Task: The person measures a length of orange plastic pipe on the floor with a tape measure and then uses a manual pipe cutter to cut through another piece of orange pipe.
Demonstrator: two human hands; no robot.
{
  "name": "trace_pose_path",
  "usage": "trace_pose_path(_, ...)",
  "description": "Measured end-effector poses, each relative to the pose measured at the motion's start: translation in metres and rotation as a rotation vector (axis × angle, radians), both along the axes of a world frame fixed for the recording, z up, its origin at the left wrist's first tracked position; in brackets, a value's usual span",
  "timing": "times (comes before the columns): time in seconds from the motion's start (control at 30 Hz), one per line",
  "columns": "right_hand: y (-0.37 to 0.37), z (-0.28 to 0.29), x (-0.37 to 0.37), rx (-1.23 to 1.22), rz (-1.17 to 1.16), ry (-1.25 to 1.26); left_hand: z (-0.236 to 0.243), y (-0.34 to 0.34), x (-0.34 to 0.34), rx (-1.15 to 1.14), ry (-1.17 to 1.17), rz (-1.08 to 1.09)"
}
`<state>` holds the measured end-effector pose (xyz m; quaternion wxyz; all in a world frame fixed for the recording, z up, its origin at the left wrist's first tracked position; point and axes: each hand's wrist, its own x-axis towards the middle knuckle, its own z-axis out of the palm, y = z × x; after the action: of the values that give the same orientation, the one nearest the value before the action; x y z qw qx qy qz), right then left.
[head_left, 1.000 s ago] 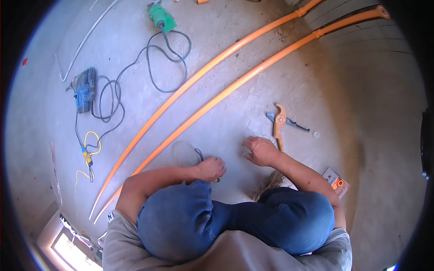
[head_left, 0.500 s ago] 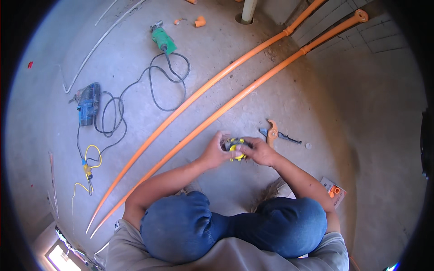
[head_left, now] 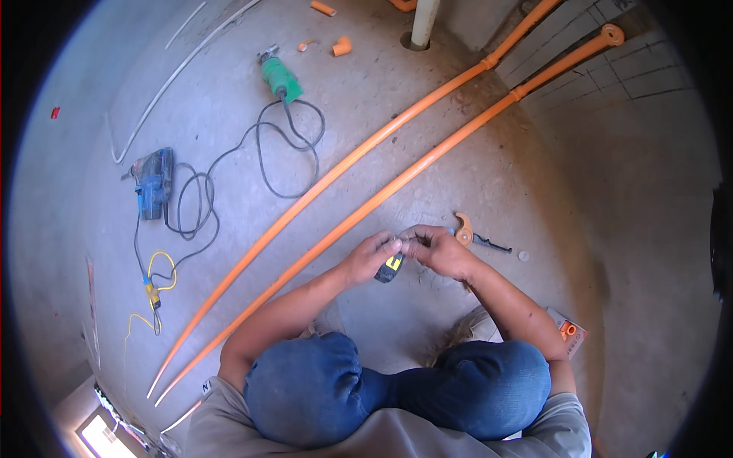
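In front of my knees, my left hand [head_left: 372, 258] is closed around a black and yellow tape measure [head_left: 390, 267], its case hanging below the fingers. My right hand [head_left: 437, 252] is pinched close against the left fingertips, at the upper end of the case. What the right fingers grip is hidden; it may be the tape's end, but I cannot make it out. Just beyond the right hand lies a pipe cutter [head_left: 464, 230] with an orange jaw and dark handle, partly covered by that hand.
Two long orange pipes [head_left: 427, 160] run diagonally across the concrete floor. To the left lie a green power tool [head_left: 281, 79], a blue drill [head_left: 155, 183] and their looping cords. A box with orange fittings [head_left: 567, 330] sits by my right elbow. A white upright pipe [head_left: 422, 23] stands at the back.
The tape measure has turned so its case now hangs downward from my left hand. My right hand has shifted from the case's side to its upper end. The view has tilted slightly.
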<state>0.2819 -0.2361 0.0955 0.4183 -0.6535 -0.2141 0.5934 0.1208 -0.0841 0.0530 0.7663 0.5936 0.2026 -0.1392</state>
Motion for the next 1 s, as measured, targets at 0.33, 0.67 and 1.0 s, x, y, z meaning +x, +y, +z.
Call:
trace_pose_path(0.33, -0.023, 0.006, 0.079, 0.034, -0.361, 0.016, -0.010, 0.044, -0.069, 0.320, 0.196, -0.237)
trace_pose_path(0.67, 0.008, 0.011, 0.272, 0.075, -1.049, -0.037, 0.037, 0.132, -0.195, 0.409, 0.726, -0.138)
trace_pose_path(1.0, 0.081, -0.073, 0.175, -0.157, -0.549, -0.209, -0.019, 0.116, -0.126, 0.533, 0.515, 0.077)
